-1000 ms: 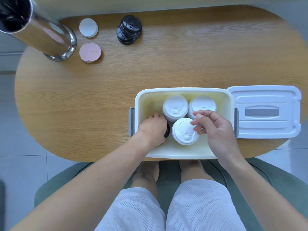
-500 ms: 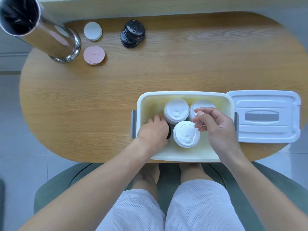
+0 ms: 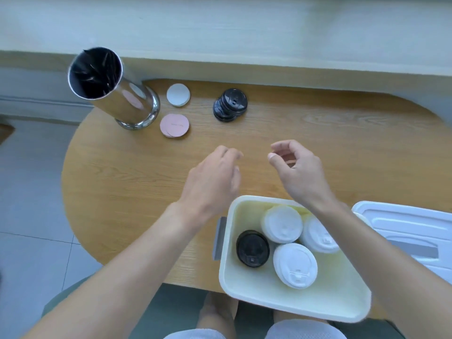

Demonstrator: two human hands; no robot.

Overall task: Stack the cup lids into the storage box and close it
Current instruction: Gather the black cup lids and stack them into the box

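Note:
The white storage box stands open at the table's near edge. Inside it are three stacks of white cup lids and a stack of black lids at its left side. The box's white cover lies flat to the right of it. Another stack of black lids sits far back on the table. My left hand and my right hand hover over the table beyond the box, both empty with fingers loosely curled and apart.
A shiny metal canister with dark sticks stands at the back left. A white round coaster and a pink pile of coasters lie beside it. The wooden table is oval; a ledge runs behind it.
Both hands have come out of the box and moved forward over the table. The black lids that my left hand covered now sit uncovered in the box. The camera has tilted up.

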